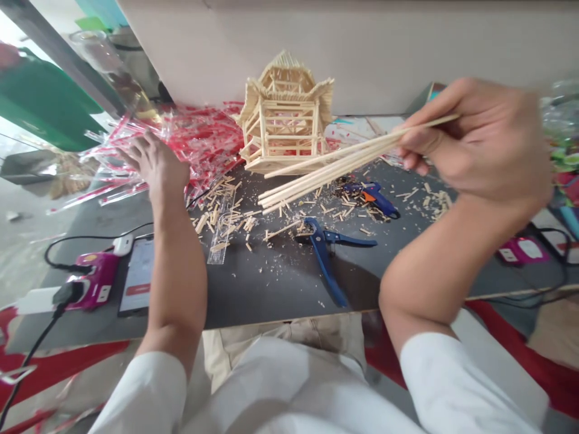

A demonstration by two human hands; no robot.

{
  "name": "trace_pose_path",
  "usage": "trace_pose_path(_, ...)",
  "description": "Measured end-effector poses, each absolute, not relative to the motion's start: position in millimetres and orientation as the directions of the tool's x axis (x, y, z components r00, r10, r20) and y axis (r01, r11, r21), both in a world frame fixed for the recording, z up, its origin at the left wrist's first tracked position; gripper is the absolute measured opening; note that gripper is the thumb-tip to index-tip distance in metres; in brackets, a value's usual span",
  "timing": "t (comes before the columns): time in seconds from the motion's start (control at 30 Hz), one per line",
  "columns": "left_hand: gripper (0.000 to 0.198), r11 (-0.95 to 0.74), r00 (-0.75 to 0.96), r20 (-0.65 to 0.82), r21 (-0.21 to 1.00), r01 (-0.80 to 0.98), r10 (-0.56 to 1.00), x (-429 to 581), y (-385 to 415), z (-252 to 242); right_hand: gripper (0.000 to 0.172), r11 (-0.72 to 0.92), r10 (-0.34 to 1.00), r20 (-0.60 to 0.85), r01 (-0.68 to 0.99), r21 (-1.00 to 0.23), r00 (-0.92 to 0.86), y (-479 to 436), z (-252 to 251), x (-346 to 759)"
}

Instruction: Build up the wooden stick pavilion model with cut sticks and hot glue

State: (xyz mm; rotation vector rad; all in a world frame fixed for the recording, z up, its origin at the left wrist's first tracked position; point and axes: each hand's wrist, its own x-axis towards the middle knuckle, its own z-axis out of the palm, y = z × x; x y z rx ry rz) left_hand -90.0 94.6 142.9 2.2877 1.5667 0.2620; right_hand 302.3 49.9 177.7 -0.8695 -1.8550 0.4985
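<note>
Pinched in my right hand (479,138) is a bundle of several thin wooden sticks (316,175), which slants down to the left over the table. My left hand (156,160) has its fingers spread over a heap of clear plastic wrappers with red print (208,132); whether it touches them I cannot tell. Behind the stick tips stands a small pavilion-like model built of wooden sticks (287,120), with a tiered roof. Blue-handled cutters (325,259) lie below the bundle. A blue and orange glue gun (373,198) rests behind them.
Cut stick pieces (244,223) and crumbs litter the dark table (262,295) around a clear ruler (221,232). A phone (138,274) and a purple power strip (94,280) with cables sit at the left. Another purple socket (525,249) is at the right. A pale panel (362,54) rises behind.
</note>
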Motion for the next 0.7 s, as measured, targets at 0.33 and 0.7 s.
trace_pose_path(0.33,0.028,-0.043,-0.097,0.236,0.524,0.850,0.967,-117,118,120,0.011,0.510,0.664,0.000,0.453,-0.731,-0.747,48,173,248)
trace_pose_path(0.7,0.027,-0.394,0.388,0.084,0.313,0.864,0.918,-72,75,156,0.017,0.269,0.364,-0.434,0.539,-0.798,-0.824,93,107,202)
